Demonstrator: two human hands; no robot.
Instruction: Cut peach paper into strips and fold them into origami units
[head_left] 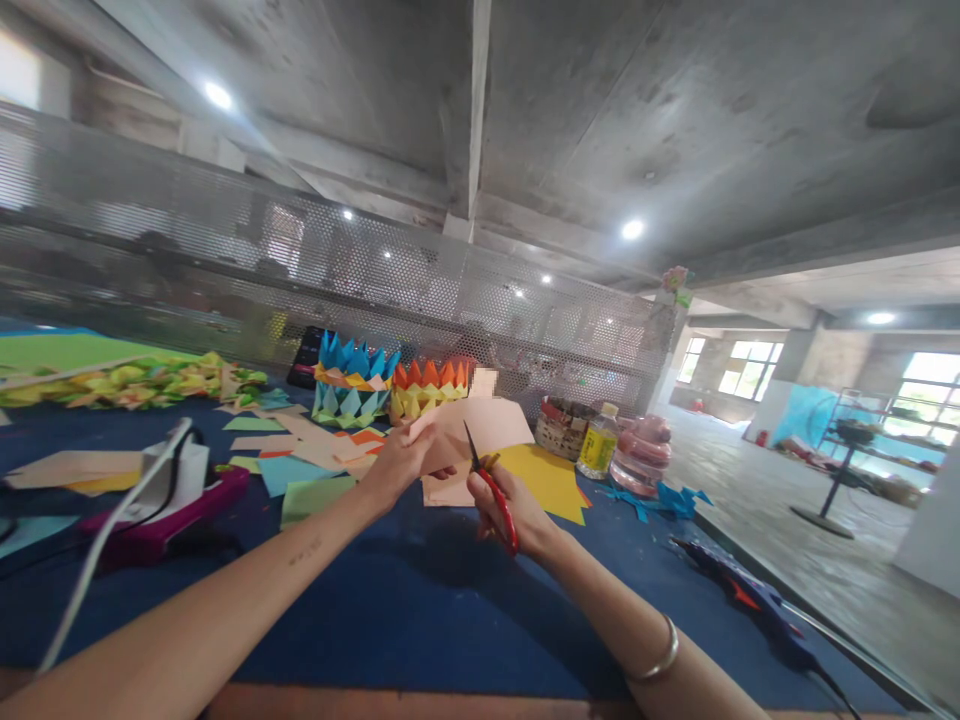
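My left hand (409,460) pinches the left edge of a pale peach sheet of paper (480,432), holding it up above the table. Red-handled scissors (499,500) are in my right hand (510,505), their dark blades pointing up in front of the sheet. Whether the blades touch the paper I cannot tell. Beneath and right of the sheet lies yellow paper (547,478). Loose peach, green and blue paper pieces (319,500) spread to the left. Behind stand a blue-and-green folded-paper ring (349,400) and an orange-and-yellow one (427,392).
At right are a yellow-labelled bottle (598,442), a pink container (641,458), blue paper scraps (660,503) and a corded glue gun (750,590). A magenta power strip (172,520) with cables sits left, near a heap of yellow-green folded pieces (157,380). A perforated metal panel (420,290) rises behind.
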